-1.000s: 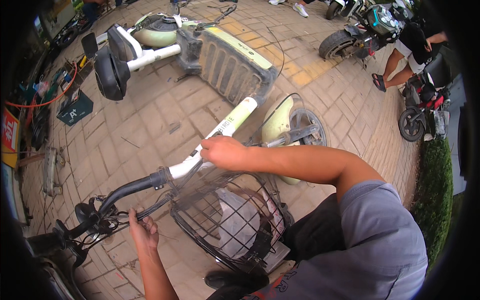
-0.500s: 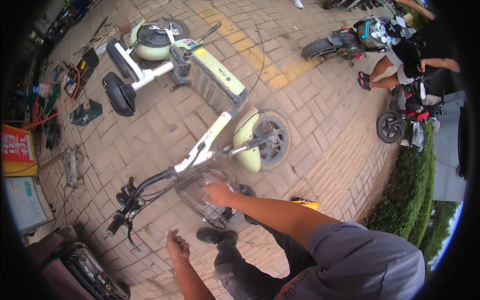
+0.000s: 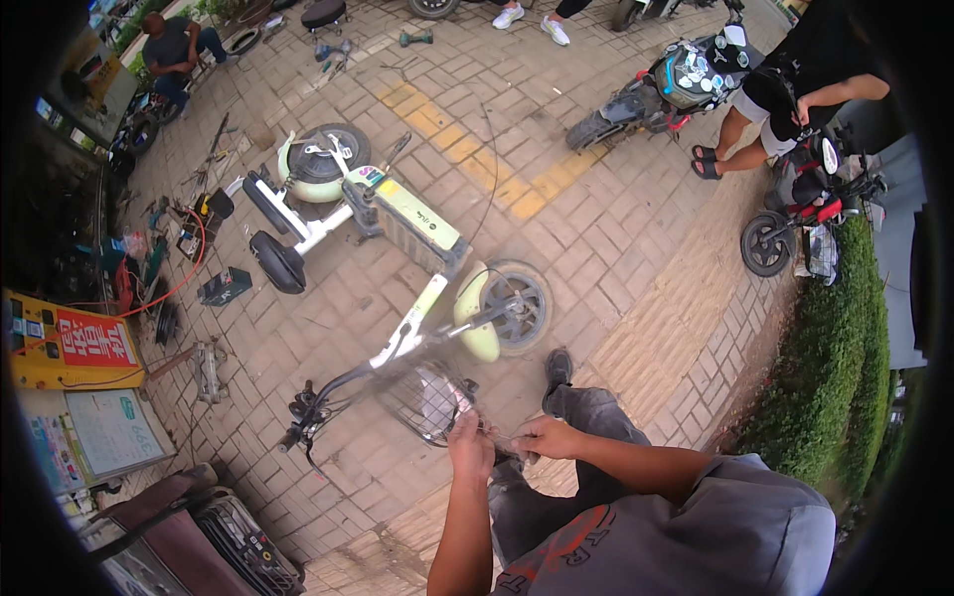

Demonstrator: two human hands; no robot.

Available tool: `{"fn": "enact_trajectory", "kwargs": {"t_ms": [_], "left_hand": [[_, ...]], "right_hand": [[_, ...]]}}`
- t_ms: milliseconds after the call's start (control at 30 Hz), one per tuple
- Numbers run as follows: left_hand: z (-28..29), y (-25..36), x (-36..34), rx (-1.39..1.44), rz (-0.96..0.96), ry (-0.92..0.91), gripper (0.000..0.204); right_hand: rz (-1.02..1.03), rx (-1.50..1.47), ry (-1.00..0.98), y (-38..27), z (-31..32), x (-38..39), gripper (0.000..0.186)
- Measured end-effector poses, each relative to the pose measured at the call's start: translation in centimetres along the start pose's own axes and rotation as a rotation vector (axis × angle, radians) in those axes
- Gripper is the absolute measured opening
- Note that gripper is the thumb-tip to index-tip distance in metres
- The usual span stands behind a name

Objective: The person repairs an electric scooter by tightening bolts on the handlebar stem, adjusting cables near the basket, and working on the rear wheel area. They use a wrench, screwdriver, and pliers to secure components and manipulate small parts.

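A white and pale green electric bike (image 3: 422, 214) lies on its side on the brick paving, its wire basket (image 3: 412, 402) toward me. Beside the basket's near edge is my left hand (image 3: 471, 447), its fingers closed and pointing away from me. My right hand (image 3: 547, 439) is closed in a pinch just right of it. Something thin and small seems to lie between the two hands, but I cannot make it out. Through the basket wires a whitish patch shows, too blurred to name. The front wheel (image 3: 515, 308) and the handlebar (image 3: 318, 402) flank the basket.
Tools and a black box-shaped battery (image 3: 225, 286) lie at the left, near an orange hose (image 3: 199, 253). Yellow and white signs (image 3: 114, 427) stand there too. A person in sandals (image 3: 725, 149) is by parked motorcycles (image 3: 686, 84). A hedge (image 3: 845, 368) runs along the right.
My right hand has drawn back from the basket toward me, and my left hand has moved right to meet it. The view has shifted, so another seated person shows at the far left.
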State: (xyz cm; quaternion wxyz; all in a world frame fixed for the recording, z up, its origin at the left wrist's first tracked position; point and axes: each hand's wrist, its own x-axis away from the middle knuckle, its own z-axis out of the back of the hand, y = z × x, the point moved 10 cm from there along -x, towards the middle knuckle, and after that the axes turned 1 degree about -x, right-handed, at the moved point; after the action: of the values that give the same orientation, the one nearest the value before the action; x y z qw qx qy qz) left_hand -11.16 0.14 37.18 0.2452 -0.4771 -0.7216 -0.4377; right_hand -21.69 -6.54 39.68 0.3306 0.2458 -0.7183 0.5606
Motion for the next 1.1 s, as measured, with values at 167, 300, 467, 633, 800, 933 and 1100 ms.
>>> {"fn": "enact_trajectory", "kwargs": {"t_ms": [167,300,467,633,800,933,1100], "left_hand": [[-4.3,-2.9,-0.1,-0.832,-0.008,-0.093,0.027],[-7.3,-6.5,-2.7,-1.153,0.117,-0.07,0.028],[-19.5,-11.3,-6.9,-0.716,0.251,0.131,0.019],[-35.6,-12.4,-13.4,-0.662,0.194,0.006,0.019],[-45.3,-9.6,-21.7,-0.664,0.093,-0.048,0.02],[-51.0,-6.9,-30.1,-0.627,0.061,-0.142,0.022],[-46.2,-0.4,-47.2,-1.121,-0.264,0.117,0.033]], "right_hand": [[0.055,0.047,-0.194,-0.4,8.2,2.7,0.024],[0.14,0.111,-0.329,-0.3,17.1,3.7,0.021],[0.065,-0.421,-0.144,-2.8,34.8,5.8,0.031],[0.241,-0.607,0.103,-7.7,48.0,4.7,0.028],[0.265,-0.951,0.27,-16.6,55.1,-1.3,0.035],[0.269,-0.882,0.266,-23.9,60.6,-8.2,0.035],[-0.028,-0.242,0.511,-20.1,72.4,-23.5,0.037]]}}
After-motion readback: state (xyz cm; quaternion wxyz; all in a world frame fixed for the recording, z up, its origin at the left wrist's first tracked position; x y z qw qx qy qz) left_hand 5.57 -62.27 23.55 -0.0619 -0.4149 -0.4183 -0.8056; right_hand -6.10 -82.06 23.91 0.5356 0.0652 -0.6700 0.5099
